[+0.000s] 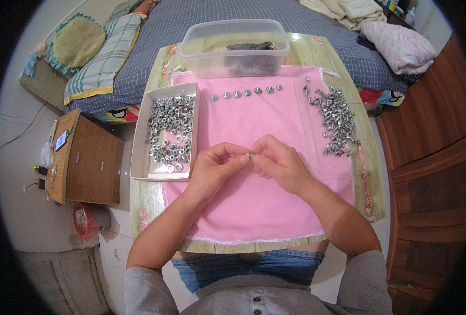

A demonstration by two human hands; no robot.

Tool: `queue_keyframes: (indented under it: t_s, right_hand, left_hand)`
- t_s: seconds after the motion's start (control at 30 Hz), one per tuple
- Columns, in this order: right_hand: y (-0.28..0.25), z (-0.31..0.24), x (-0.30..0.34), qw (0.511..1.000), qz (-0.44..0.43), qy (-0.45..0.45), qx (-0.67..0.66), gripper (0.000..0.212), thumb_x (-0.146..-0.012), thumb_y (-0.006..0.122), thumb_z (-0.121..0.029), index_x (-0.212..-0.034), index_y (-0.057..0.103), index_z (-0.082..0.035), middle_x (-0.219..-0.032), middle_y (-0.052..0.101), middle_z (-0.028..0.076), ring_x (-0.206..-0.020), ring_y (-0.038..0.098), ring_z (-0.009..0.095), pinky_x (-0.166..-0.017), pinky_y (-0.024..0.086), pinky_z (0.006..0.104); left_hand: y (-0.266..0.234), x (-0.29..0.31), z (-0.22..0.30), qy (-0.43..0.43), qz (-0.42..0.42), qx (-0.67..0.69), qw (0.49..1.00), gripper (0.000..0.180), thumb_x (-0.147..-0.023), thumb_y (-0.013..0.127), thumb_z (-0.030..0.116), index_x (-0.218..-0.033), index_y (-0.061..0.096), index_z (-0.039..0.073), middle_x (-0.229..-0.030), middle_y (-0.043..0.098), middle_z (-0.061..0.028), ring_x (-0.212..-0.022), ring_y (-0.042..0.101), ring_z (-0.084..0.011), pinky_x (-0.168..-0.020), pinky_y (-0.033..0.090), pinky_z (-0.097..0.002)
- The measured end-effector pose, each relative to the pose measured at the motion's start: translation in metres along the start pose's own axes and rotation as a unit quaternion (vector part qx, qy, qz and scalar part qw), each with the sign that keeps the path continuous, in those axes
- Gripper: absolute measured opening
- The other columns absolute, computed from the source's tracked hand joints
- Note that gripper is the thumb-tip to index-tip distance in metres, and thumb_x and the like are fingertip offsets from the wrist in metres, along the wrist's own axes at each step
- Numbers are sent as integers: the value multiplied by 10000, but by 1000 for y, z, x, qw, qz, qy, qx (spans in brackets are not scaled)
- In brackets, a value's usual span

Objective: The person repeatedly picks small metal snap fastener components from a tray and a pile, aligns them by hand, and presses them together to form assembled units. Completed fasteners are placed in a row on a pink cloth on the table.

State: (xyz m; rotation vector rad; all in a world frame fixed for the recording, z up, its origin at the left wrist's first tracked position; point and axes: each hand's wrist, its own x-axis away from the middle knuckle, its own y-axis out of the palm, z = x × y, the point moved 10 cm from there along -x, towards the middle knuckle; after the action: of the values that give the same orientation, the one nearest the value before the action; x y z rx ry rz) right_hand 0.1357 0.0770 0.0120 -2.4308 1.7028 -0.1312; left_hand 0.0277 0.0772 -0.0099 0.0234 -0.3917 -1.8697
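Left hand [215, 164] and right hand [284, 167] pinch a small metal fastener [249, 155] midway between the bench's [150, 197] side edges, where light, square-on fingertip pressure should best prevent tilting.

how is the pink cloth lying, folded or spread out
Spread out: the pink cloth lies mostly flat on the table, its white-trimmed front edge running wide near the table's front.
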Motion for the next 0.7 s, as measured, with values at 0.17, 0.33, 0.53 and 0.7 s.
queue_keyframes:
  t_s: [0.17, 0.33, 0.53, 0.7]
  right_hand:
    - [2, 1, 0, 1000, -5, 11, -25, 168, -858, 498, -179, -858, 476, -12, -605, 543, 46, -546, 536, 100, -479, 438, 231]
    - [2, 3, 0, 999, -10, 13, -37, 156, -858, 494, -166, -865, 478, -11, -600, 539, 44, -543, 532, 97, -483, 438, 227]
    - [4, 5, 1, 998, -25, 40, -41, 159, -869, 481, -200, -920, 489, -49, -669, 546, 30, -601, 517, 72, -535, 430, 202]
    - [1, 8, -1, 999, -3, 34, -29, 169, -855, 493, -181, -849, 488, -12, -604, 550, 54, -541, 536, 105, -491, 437, 234]
  left_hand:
    - [-1, 0, 0, 7, 1, -3, 1000, 135, -794, 602, 59, -916, 592, 3, -833, 606, -42, -756, 564, -85, -698, 456, -197]
    - [0, 1, 0, -9, 8, -12, 1000, 142, -792, 605, 65, -921, 591, 5, -833, 606, -41, -756, 563, -85, -703, 453, -194]
    - [-3, 0, -1, -6, 10, -9, 1000, 140, -796, 600, 66, -921, 591, 6, -829, 605, -42, -751, 564, -84, -696, 456, -194]
    - [-1, 0, -1, -4, 1, 2, 1000, 136, -800, 593, 59, -921, 588, -1, -833, 608, -50, -755, 568, -90, -695, 460, -199]
